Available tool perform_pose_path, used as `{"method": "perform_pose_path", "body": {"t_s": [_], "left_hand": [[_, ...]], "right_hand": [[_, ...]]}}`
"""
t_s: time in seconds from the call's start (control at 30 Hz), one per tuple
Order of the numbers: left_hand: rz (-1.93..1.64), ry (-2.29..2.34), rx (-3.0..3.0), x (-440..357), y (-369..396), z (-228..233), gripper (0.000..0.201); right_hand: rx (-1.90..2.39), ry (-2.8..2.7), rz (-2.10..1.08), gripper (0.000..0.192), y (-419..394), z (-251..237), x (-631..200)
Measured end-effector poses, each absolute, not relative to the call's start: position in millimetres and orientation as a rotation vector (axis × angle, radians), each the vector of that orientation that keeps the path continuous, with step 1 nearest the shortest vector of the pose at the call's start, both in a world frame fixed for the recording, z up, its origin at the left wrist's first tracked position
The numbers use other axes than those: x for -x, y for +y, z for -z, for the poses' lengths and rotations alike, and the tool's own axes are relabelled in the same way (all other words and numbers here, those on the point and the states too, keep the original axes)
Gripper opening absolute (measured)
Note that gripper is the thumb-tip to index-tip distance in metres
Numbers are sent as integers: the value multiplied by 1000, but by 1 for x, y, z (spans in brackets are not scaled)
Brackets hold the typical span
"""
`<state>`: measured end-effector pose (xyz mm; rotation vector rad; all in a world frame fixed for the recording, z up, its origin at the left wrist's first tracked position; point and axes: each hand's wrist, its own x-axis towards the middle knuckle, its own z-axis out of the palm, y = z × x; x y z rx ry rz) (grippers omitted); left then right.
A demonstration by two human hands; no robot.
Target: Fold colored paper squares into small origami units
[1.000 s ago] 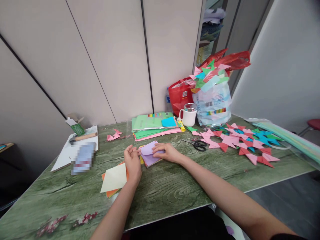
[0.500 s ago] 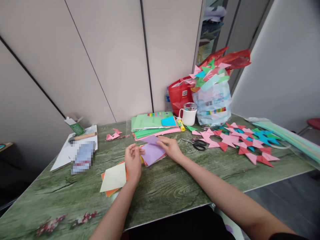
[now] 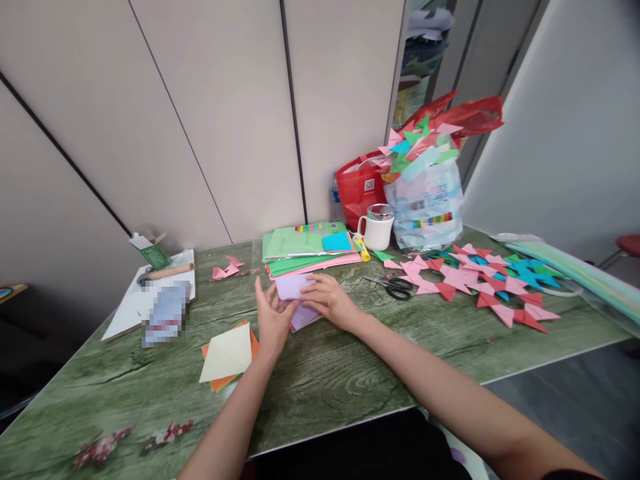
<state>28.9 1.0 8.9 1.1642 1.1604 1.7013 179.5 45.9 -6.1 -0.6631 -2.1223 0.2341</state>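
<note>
Left hand [image 3: 271,319]: fingers spread, touching lilac paper [image 3: 296,297]
Right hand [image 3: 330,301]: resting on lilac paper, pressing it to green tabletop [image 3: 350,373]
Near left: cream square [image 3: 227,353] atop orange sheets
Behind: green paper stack [image 3: 305,248], white mug [image 3: 377,230], scissors [image 3: 395,287]

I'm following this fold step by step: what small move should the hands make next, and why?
Probably press the fold flat: the right hand lies on the folded purple sheet while the left hand steadies its near edge, and it looks not yet creased.
</note>
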Motion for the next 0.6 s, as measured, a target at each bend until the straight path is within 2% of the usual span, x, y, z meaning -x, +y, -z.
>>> {"method": "perform_pose_path", "body": {"t_s": [0.13,0.23,0.3,0.43,0.6], "left_hand": [[-1784,1403,-1312,-17,4,-6,62],[-1814,1486,-1378,-13,3,-7,52],[-1811,1516,-1409,-14,0,-10,43],[-1725,1543,-1514,-19,-8,-17,25],[-1649,1628,-1757,-24,-17,-24,21]], "right_hand": [[709,-2335,-331,23,48,11,-181],[697,-2384,-442,45,48,10,-183],[706,-2385,-483,53,48,8,-184],[743,-2354,-527,39,48,6,-184],[729,-2258,-582,19,48,10,-180]]}}
